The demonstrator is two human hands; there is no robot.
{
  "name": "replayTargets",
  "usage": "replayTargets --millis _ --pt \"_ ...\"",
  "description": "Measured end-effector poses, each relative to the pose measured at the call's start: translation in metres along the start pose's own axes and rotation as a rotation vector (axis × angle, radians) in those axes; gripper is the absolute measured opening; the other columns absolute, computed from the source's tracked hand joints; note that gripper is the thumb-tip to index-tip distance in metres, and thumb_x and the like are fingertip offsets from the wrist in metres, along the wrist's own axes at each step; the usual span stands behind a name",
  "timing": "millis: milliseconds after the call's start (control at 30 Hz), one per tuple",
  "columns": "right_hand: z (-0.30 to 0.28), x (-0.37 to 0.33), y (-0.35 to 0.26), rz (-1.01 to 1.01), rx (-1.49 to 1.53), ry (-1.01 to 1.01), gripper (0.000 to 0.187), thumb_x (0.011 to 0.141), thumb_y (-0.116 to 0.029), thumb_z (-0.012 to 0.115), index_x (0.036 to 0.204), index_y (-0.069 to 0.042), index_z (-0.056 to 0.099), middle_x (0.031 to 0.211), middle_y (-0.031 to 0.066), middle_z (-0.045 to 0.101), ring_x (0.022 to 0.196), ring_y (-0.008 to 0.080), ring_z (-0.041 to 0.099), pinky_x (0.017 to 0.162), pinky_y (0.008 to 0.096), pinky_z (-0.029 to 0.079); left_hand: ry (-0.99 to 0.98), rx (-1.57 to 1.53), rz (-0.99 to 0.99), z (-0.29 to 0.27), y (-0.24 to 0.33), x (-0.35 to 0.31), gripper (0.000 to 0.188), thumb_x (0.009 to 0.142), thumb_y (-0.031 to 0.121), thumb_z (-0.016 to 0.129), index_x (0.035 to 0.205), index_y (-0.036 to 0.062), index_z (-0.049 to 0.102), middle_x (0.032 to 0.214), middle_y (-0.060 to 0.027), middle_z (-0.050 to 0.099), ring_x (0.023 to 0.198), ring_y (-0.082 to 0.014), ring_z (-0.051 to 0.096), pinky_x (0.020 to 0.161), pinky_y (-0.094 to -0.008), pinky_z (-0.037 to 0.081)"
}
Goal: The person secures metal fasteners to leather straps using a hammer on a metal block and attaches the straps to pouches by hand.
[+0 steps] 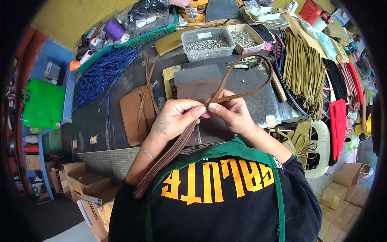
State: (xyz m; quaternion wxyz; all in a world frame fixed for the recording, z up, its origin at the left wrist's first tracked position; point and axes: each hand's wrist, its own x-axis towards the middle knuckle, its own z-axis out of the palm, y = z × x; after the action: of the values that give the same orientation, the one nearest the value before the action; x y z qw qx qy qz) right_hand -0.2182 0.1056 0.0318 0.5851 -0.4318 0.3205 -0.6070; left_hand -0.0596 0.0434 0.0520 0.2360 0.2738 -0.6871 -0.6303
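A brown strap [252, 93], leather-like, is pinched between my two hands in front of my chest. Its upper part curves into a wide loop above my right hand. My left hand [177, 117] is closed on the strap, thumb against fingers, and my right hand [233, 114] is closed on it close beside. The fingertips nearly meet and hide the exact spot gripped. From there a bundle of dark brown straps [167, 162] runs down to the lower left, along my left forearm. A brown woven-textured pouch [131, 113], with thin brown straps lying over it, rests left of my left hand.
On the dark worktable [96, 131] lie a pile of blue strips [96, 76] and a stack of olive straps [303, 76]. A clear tub [207, 43] and a basket [243, 39] hold small metal pieces at the back. A white plastic chair [320, 149] stands right; cardboard boxes [86, 179] sit lower left.
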Motion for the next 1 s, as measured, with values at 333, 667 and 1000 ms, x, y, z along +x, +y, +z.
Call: replayTargets --millis 333,667,1000 --pt "-0.003 -0.005 0.011 0.001 0.011 0.044 0.008 0.076 -0.006 0.057 0.082 -0.001 0.054 0.078 0.0033 0.056 0.071 0.0089 0.051 0.065 0.0222 0.041 0.044 -0.245 -0.179 0.004 0.004 -0.006 0.016 0.080 0.011 0.054 0.085 -0.0040 0.058 0.073 -0.0089 0.061 0.063 -0.0099 0.057 0.057 -0.0180 0.045" --pt "-0.019 0.001 0.013 -0.084 -0.108 -0.022 0.022 0.069 -0.012 0.066 0.084 0.000 0.056 0.078 0.0054 0.058 0.070 0.0103 0.054 0.064 0.0225 0.043 0.066 -0.083 -0.132 0.004 0.006 -0.008 0.013 0.077 0.008 0.056 0.080 -0.0038 0.060 0.064 -0.0062 0.060 0.058 -0.0075 0.055 0.053 -0.0176 0.043" --pt "-0.005 -0.005 0.016 -0.063 -0.094 0.142 0.014 0.071 -0.004 0.063 0.084 -0.001 0.057 0.078 0.0043 0.060 0.073 0.0080 0.055 0.066 0.0206 0.045 0.191 0.057 0.027 0.011 0.004 -0.012 0.009 0.074 0.004 0.057 0.078 -0.0034 0.060 0.068 -0.0064 0.060 0.060 -0.0084 0.055 0.055 -0.0193 0.044"
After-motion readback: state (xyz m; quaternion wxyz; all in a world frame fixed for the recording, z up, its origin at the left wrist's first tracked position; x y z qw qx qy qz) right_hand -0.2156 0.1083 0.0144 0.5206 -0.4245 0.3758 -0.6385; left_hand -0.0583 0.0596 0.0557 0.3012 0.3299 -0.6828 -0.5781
